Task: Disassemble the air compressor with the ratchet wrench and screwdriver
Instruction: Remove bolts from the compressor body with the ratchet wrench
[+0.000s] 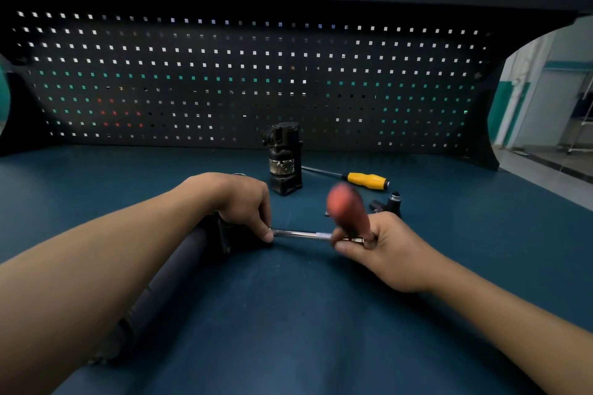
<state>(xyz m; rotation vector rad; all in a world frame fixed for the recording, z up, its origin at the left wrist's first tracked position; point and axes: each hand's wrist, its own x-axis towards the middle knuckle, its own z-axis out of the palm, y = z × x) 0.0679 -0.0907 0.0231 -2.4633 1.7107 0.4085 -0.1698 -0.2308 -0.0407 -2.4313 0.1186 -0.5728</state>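
left hand (239,202) pinched chrome extension bar (298,233) at dark cylindrical compressor body (179,269), right hand (382,247) gripped blurred orange-handled ratchet wrench (348,208), yellow-handled screwdriver (362,179) lay behind

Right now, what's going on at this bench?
A person is working on a dark compressor body lying on the blue bench. The left hand rests on it and pinches the tip of the chrome extension, while the right hand grips the red-handled ratchet wrench, which is blurred. The yellow screwdriver lies untouched behind, beside an upright black part.
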